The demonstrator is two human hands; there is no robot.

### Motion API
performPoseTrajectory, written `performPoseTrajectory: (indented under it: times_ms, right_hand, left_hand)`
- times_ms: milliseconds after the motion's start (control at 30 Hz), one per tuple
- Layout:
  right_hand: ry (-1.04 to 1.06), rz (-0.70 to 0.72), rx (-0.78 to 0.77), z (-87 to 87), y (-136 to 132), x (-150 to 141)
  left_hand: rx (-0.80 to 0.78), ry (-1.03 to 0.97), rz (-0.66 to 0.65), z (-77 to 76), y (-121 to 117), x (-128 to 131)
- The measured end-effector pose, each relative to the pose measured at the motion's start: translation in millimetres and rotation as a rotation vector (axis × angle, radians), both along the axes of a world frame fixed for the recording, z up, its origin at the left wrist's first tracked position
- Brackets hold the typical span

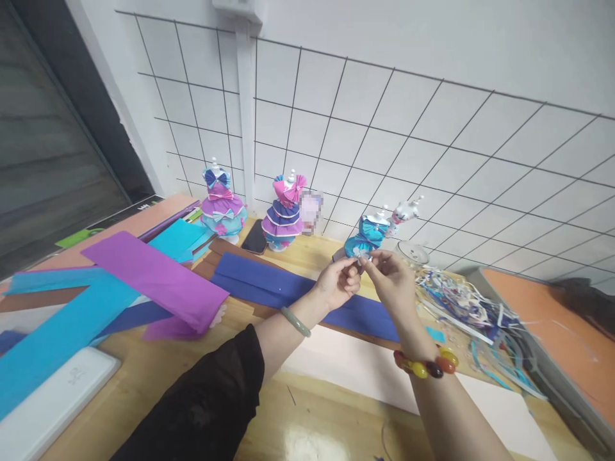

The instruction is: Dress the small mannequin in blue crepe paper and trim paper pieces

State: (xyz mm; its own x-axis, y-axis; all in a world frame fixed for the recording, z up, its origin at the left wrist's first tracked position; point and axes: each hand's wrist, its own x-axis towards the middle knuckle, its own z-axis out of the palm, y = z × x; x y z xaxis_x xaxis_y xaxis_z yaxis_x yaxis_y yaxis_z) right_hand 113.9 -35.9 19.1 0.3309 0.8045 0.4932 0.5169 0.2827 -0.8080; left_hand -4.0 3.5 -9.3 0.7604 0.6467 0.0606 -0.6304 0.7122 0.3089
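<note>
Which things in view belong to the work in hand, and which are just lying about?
Part of the work, or likely so:
small pale piece, pinched between left hand and right hand
figure in a turquoise dress, just behind the hands
blue strip and purple strip, probably material

Apparently just lying about:
black phone
flat white case
tangle of offcuts
</note>
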Motion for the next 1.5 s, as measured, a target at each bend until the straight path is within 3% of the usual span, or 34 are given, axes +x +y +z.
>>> performPoseTrajectory:
  times_ms: [400,533,700,867,967,1067,1233,1500]
  right_hand:
    - [0.114,-0.040,0.007,-1.0,6.9,-4.6]
    - [0.235,0.003,0.000,4.2,0.3,-3.3]
    - [0.369,-0.096,0.037,21.1,-3.9,16.0]
    - [0.119,-0.162,0.146,67.9,10.8,26.8]
    - [-0.121,-0.081,0.133,97.0,22.3,20.2]
    - [-0.277,0.011,0.056,113.1,30.8,11.4]
    - [-0.408,-0.033,-0.006,114.2,35.3,5.4]
    - [-0.366,-0.091,0.026,108.5,34.5,6.5]
  left_hand:
    - [-0.024,0.020,-0.026,-2.9,0.8,1.5]
    - [-0.014,0.018,-0.014,-3.1,0.1,1.1]
    - [-0.018,0.020,-0.003,-7.1,0.2,2.0]
    - [-0.013,0.032,-0.026,-9.3,-1.3,2.9]
    - [-0.008,0.043,-0.027,-8.8,-1.7,2.8]
    - [-0.002,0.056,-0.033,-7.5,-1.7,2.2]
    - [-0.001,0.067,-0.040,-5.7,-3.1,1.6]
    - [-0.001,0.054,-0.041,-3.9,-4.5,2.0]
